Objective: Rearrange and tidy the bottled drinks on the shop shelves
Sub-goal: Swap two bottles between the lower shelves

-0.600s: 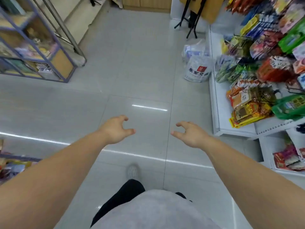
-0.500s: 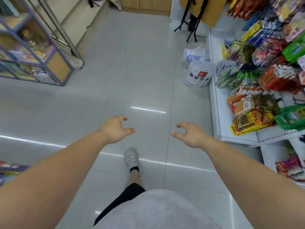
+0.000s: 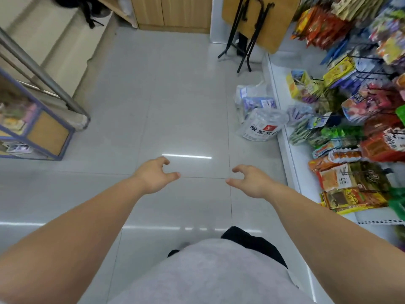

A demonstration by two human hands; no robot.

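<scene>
Nearest the camera are the person's grey shirt (image 3: 208, 275) and a black trouser leg (image 3: 252, 242). Both bare forearms reach forward over the tiled floor (image 3: 175, 106), left of the white shelf (image 3: 279, 84). The left hand (image 3: 153, 174) and right hand (image 3: 252, 182) hang close together but apart, fingers loosely curled, holding nothing. Snack packets (image 3: 355, 178) crowd the shelf. A printed plastic bag (image 3: 262, 128) sits on the floor against the shelf's left edge. Beyond the shelf's far end leans a folded table (image 3: 263, 20), with a wooden cabinet (image 3: 171, 12) left of it. A blue-framed rack (image 3: 43, 132) stands well left of the shelf. Where the bottled drinks are cannot be told.
</scene>
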